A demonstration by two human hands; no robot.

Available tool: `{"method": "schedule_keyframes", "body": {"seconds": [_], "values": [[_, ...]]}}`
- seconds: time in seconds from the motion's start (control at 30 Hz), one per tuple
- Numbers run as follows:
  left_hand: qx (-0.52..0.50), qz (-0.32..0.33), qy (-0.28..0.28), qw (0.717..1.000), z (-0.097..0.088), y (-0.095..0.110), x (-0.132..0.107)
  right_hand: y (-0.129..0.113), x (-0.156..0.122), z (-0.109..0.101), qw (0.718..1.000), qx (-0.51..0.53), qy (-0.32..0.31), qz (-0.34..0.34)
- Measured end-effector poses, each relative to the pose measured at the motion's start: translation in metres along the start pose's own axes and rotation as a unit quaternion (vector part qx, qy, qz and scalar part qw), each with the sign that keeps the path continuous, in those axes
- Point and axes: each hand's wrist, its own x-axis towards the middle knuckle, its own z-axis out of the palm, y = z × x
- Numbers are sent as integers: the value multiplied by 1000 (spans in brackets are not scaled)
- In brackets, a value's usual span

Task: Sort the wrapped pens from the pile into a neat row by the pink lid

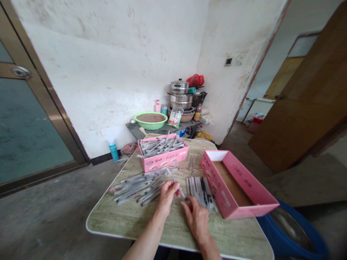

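Observation:
My left hand [168,194] is closed in a pinch on a thin pen [176,184] that slants up and to the left over the table [135,216]. My right hand [196,216] pinches the same pen at its lower end, next to a row of pens [202,190] lying side by side. A loose heap of pens [138,186] lies left of my hands. Behind them a pink box [162,151] is full of pens. To the right an open pink box [235,184] stands with nothing visible inside.
A blue tub [295,231] sits on the floor at the table's right corner. Behind the table a low stand holds a green basin [150,120], stacked metal pots [180,95] and bottles. A glass door is at left, a wooden door [306,108] at right.

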Motion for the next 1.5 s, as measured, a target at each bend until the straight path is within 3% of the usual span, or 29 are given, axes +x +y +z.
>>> {"method": "schedule_keyframes", "body": {"seconds": [0.17, 0.57, 0.7, 0.93, 1.1, 1.27, 1.4, 1.5], "values": [[-6, 1, 14, 1000, 0, 0, 1, 0, 0, 0, 1000, -4, -16, -16], [-83, 71, 120, 987, -9, 0, 8, -5, -2, -10, 998, 36, 47, 24], [-68, 72, 102, 990, -7, 0, 7, -3, -2, -8, 996, 51, 62, 23], [-26, 49, 50, 997, 1, 2, 1, -2, -1, -4, 999, 36, 22, -4], [-40, 70, 95, 992, -4, 2, 5, -5, -2, -7, 999, 10, 42, 2], [-67, 110, 154, 980, -12, 0, 10, 4, -13, -28, 998, 28, 47, 16], [-56, 115, 163, 978, -13, -2, 13, 17, -29, -43, 997, 26, 74, 19], [17, 103, 132, 986, -9, -4, 12, 21, -34, -44, 993, -25, 102, 57]]}}
